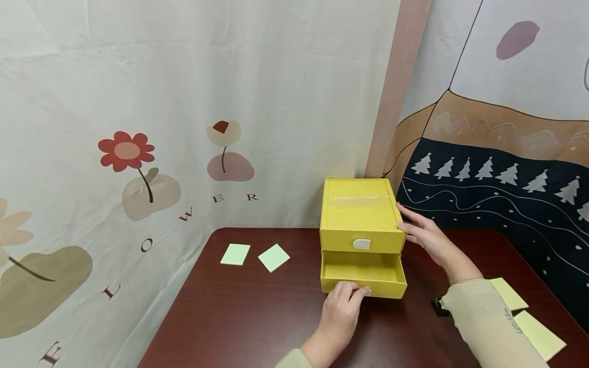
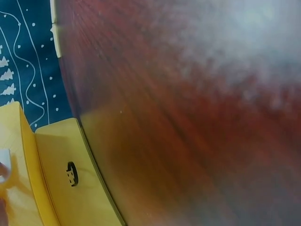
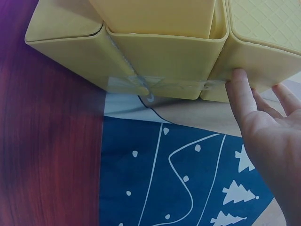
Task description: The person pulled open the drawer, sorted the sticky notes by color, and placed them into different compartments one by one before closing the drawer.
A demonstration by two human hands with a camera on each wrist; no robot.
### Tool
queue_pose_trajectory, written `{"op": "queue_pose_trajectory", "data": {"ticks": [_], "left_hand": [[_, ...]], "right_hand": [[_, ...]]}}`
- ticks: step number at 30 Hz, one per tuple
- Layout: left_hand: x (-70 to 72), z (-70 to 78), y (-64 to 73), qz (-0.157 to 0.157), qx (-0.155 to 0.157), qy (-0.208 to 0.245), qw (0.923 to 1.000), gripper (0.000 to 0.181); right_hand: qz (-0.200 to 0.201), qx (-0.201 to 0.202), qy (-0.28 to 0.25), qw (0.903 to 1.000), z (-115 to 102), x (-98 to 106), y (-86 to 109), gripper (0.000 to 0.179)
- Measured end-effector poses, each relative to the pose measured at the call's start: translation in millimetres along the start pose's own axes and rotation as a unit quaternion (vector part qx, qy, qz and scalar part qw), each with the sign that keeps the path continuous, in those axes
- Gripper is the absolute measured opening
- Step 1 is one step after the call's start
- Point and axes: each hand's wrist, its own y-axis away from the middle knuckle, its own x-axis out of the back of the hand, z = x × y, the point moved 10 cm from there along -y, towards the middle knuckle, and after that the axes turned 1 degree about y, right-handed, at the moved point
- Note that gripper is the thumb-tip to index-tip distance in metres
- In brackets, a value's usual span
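Observation:
A yellow drawer cabinet (image 1: 356,204) stands at the back of the table, with strips of clear tape across its top. One drawer (image 1: 363,288) below the top one is pulled out, and its inside shows bare. My left hand (image 1: 339,312) pinches the white handle (image 2: 4,162) on that drawer's front, with its fingers curled over the front edge. My right hand (image 1: 428,237) rests its extended fingers against the cabinet's right side near the top. In the right wrist view, the drawer (image 3: 157,19) juts from the middle of three tiers.
Two pale green sticky-note pads (image 1: 235,254) lie left of the cabinet. Two yellow pads (image 1: 539,335) lie by the right sleeve, partly covered by it. The dark red wooden table (image 1: 221,317) meets a printed cloth (image 1: 285,92) behind.

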Motion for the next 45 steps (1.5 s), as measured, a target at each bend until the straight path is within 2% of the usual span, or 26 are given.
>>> {"op": "queue_pose_trajectory", "data": {"ticks": [5, 12, 22, 33, 45], "left_hand": [[4.5, 2.6, -1.9, 0.001, -0.001, 0.003, 1.0000, 0.021], [1.5, 2.6, 3.4, -0.013, 0.012, 0.007, 0.9998, 0.014], [1.3, 3.0, 6.4, -0.026, 0.021, 0.016, 0.9993, 0.026], [2.9, 2.3, 5.9, -0.032, 0.019, 0.027, 0.9989, 0.019], [7.5, 0.9, 3.4, -0.014, 0.007, 0.014, 0.9998, 0.012]], "right_hand": [[0.000, 0.003, 0.001, 1.0000, -0.8, -0.1, 0.0, 0.070], [0.000, 0.005, -0.001, 1.0000, -0.4, 0.2, -0.2, 0.070], [0.000, 0.005, 0.002, 1.0000, 0.1, 0.2, -0.6, 0.070], [0.000, 0.003, 0.001, 1.0000, 0.5, 1.0, 0.2, 0.070], [-0.001, 0.004, -0.002, 1.0000, -0.4, -0.1, 0.2, 0.070]]}}
